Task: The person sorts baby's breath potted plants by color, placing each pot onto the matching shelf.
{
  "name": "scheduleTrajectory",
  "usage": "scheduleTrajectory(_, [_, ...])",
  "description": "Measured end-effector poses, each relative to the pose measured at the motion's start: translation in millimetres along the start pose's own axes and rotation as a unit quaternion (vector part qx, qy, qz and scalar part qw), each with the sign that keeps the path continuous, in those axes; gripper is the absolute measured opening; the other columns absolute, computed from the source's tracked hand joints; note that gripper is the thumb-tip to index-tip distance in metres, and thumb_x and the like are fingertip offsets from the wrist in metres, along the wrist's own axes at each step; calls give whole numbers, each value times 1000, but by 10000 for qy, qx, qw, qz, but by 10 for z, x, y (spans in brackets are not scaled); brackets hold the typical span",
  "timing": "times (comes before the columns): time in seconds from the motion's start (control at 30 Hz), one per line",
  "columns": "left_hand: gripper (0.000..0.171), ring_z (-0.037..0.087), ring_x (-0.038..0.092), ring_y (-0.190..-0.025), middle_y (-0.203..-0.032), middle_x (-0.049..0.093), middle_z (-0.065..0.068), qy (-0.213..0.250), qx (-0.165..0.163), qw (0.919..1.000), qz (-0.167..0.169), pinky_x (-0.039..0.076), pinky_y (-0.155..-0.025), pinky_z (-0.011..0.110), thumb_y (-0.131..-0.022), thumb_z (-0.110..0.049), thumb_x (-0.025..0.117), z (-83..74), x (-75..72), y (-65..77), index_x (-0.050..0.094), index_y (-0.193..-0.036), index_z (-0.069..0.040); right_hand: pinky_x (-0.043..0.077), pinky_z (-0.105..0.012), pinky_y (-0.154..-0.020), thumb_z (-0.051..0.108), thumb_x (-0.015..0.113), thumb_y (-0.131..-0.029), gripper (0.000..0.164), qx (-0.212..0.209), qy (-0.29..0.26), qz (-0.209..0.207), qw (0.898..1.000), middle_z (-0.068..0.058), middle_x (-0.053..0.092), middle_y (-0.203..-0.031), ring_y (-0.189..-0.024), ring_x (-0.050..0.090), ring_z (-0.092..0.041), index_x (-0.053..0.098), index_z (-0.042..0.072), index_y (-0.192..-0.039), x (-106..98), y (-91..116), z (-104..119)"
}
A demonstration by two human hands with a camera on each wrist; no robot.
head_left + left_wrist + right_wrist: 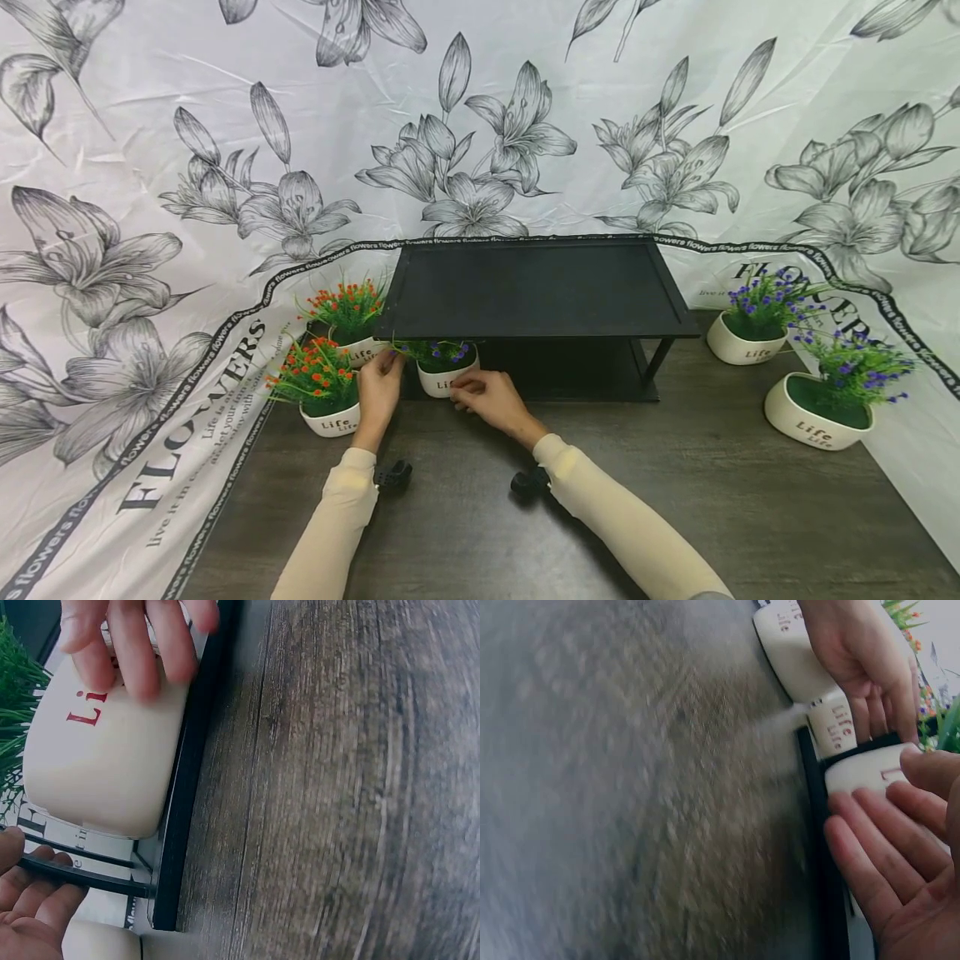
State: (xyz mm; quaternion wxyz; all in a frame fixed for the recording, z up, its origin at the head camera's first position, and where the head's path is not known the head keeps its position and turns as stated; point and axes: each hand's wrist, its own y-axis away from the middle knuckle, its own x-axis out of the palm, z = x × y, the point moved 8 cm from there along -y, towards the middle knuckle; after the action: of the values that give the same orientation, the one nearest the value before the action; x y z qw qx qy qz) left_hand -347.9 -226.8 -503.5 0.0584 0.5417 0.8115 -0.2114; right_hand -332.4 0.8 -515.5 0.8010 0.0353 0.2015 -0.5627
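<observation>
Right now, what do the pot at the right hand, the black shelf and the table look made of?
The pot looks like glazed ceramic or moulded plastic: cream, smooth, with a soft sheen. The black shelf could be painted wood or metal; its even, low-sheen surface shows no clear grain. The table seems to be wood or wood-look laminate, judging by its grey-brown streaked grain.

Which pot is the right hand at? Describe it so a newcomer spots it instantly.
Find the black two-tier shelf at the back of the table. At the left end of its lower tier is a purple-flowered cream pot, the right hand at its front. Unlike the orange-flowered pots beside it, it stands on the shelf.
</observation>
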Motion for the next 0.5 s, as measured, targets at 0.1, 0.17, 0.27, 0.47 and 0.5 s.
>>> scheduleTrajectory(0.1, [30,41,73,-120,-127,73,29,-19,-20,10000,20,59,-102,54,-105,-12,68,-1,-1,4,73,-128,6,67,-34,-77,24,75,-102,26,-32,-50,282,9996,-8,83,-104,-93,81,-29,80,6,-120,70,-1,14])
scheduleTrajectory(0.17, [33,41,73,-121,-129,72,29,-21,-35,10000,74,59,-103,54,-105,-15,69,-1,8,10,72,-132,5,66,-32,-81,25,74,-103,29,-43,54,278,9996,-8,82,-111,-99,81,-28,78,7,-124,80,-13,5])
scheduleTrajectory(0.27, [38,40,73,-121,-131,72,28,-45,-54,9999,135,59,-102,53,-106,-19,69,-2,17,20,69,-136,4,65,-33,-90,26,73,-103,36,-41,183,243,9995,-7,79,-127,-109,79,-24,74,9,-135,76,-43,-24])
scheduleTrajectory(0.47, [35,38,74,-119,-129,74,25,-67,5,9999,94,59,-102,53,-105,-22,71,-10,-2,17,73,-132,0,62,-40,-100,25,70,-105,55,126,308,449,9984,-9,64,-152,-128,71,-26,54,12,-157,66,-110,-55])
scheduleTrajectory(0.5, [34,37,74,-119,-128,74,24,-52,23,9999,90,59,-102,52,-105,-22,71,-13,-5,15,74,-131,-1,62,-40,-99,25,69,-106,58,201,305,489,9981,-9,62,-155,-128,71,-26,51,13,-159,62,-121,-67])
